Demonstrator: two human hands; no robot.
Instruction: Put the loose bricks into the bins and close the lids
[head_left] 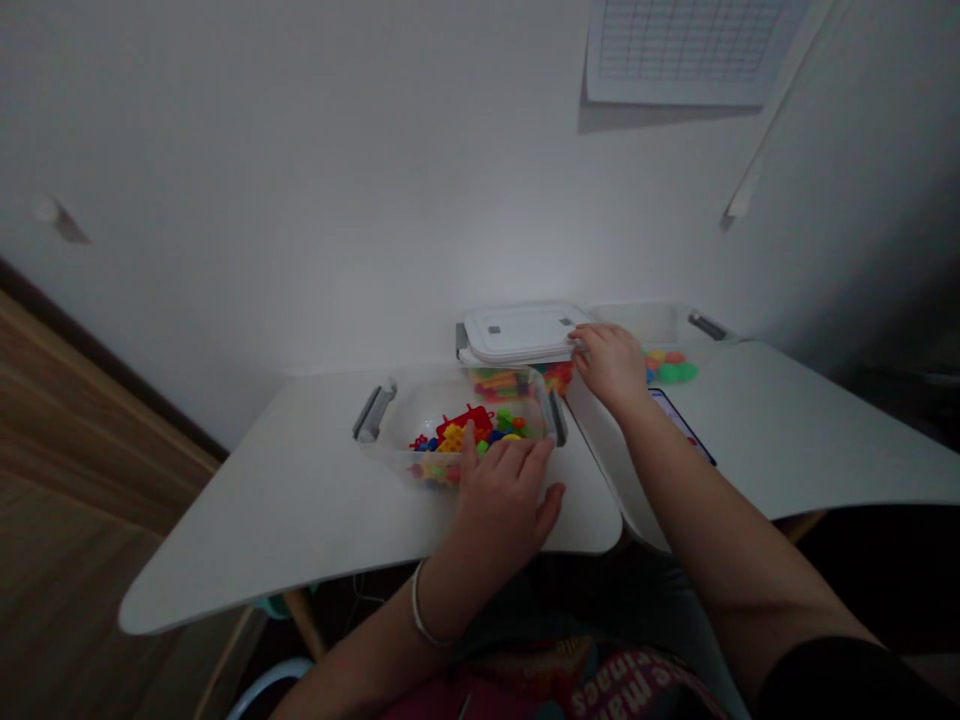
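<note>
A clear plastic box with grey side latches stands without a lid on the table. Red, yellow, green and blue plastic pieces lie inside it. My left hand is at its near right rim, fingers spread and holding nothing. Behind and to the right is another box of colourful pieces, covered by a white lid. My right hand has its thumb and fingers closed at the right end of this lid.
Two white tables meet under my arms. On the right are a phone and a clear container near several round coloured pieces. The wall rises directly behind, with a printed sheet on it.
</note>
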